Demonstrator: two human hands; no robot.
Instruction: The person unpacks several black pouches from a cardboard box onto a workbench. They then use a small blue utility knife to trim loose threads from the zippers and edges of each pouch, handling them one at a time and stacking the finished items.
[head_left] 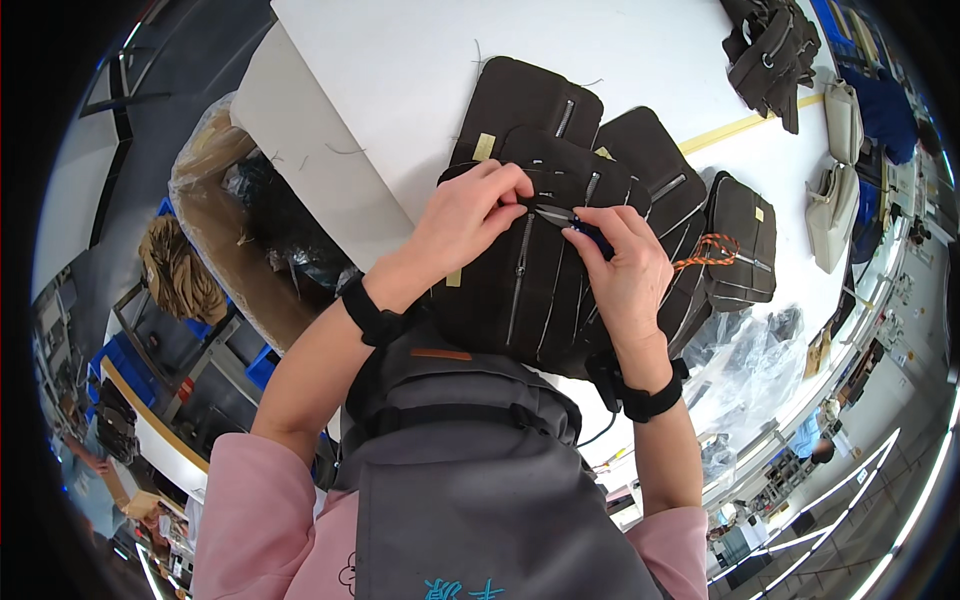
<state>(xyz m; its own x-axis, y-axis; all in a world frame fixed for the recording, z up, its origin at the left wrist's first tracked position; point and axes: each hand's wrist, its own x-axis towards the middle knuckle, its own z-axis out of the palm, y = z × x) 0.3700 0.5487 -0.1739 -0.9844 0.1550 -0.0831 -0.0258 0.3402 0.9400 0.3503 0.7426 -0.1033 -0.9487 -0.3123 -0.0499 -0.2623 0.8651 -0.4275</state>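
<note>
Thread snips (pixel 555 215) are gripped in my right hand (pixel 630 265), their blades pointing left at the upper end of a zipper (pixel 521 262). An orange braided cord (pixel 708 252) trails to the right behind that hand. My left hand (pixel 462 222) pinches with thumb and forefinger just left of the blade tips; whatever is between them is too small to make out. Both hands work over a dark brown fabric bag piece (pixel 480 310) with zippers and pale seam edges. Similar zippered pieces, such as a dark panel (pixel 525 95), lie fanned out beyond and to the right.
A white table (pixel 400 60) carries the pieces, with loose threads near its left edge. Left of it stands a plastic-lined carton (pixel 215 200). Clear plastic wrap (pixel 750 360) lies at right. Dark straps (pixel 775 60) and beige bags (pixel 832 215) are farther off.
</note>
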